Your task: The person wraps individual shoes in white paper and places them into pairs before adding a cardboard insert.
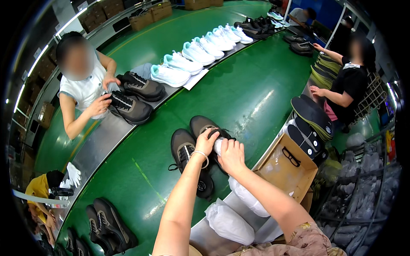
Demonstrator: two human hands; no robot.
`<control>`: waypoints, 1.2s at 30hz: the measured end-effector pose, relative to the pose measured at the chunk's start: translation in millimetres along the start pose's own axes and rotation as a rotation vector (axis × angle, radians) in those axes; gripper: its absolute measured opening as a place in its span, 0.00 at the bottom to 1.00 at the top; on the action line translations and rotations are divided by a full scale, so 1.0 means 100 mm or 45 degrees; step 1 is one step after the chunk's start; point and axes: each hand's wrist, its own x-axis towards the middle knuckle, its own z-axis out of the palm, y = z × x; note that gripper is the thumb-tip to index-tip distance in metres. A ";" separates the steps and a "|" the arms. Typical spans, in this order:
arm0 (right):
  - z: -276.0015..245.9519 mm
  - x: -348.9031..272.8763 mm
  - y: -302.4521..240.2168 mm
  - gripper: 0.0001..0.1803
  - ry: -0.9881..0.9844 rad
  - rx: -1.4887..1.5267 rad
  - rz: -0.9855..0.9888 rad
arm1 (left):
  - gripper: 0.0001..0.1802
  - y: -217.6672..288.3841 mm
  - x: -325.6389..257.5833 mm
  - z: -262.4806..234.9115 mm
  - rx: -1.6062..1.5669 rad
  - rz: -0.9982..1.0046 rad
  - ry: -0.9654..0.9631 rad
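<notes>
A pair of dark brown-and-black lace-up shoes stands on the green belt in front of me. My left hand [206, 144] is closed on the collar and tongue of the right-hand shoe [200, 123]. Fingers bent, my right hand [232, 158] grips a white paper wad [218, 146] at that shoe's opening; part of the wad is hidden by the hands. Just to the left, its mate [183, 143] lies with laces loose, touched by neither hand. Two more white paper wads, one nearer [229, 222] and one farther [247, 197], rest beneath my right forearm.
A cardboard box [305, 177] holding black-framed glasses stands at right, beside stacked insoles [314, 115]. Across the belt, a co-worker handles dark shoes [128, 106]. White sneakers [171, 76] line the far ledge. More dark shoes [112, 226] sit at lower left. Another person works at far right.
</notes>
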 end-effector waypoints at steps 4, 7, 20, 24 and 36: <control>-0.20 0.04 -0.13 0.32 -0.327 -0.011 0.068 | 0.12 -0.04 -0.03 -0.04 -0.015 -0.078 0.023; -0.05 0.05 -0.13 0.37 -0.417 0.175 0.160 | 0.12 -0.02 -0.03 -0.04 -0.031 -0.065 0.012; 0.56 0.18 -0.08 0.14 -0.381 0.327 0.262 | 0.18 0.08 -0.14 -0.01 0.230 -0.083 0.082; 0.64 0.18 -0.09 0.12 -0.329 0.270 0.189 | 0.18 -0.06 -0.18 0.00 0.304 0.012 0.134; -0.77 -0.18 0.37 0.20 -0.108 0.711 0.057 | 0.18 -0.10 -0.15 -0.13 0.270 0.039 0.121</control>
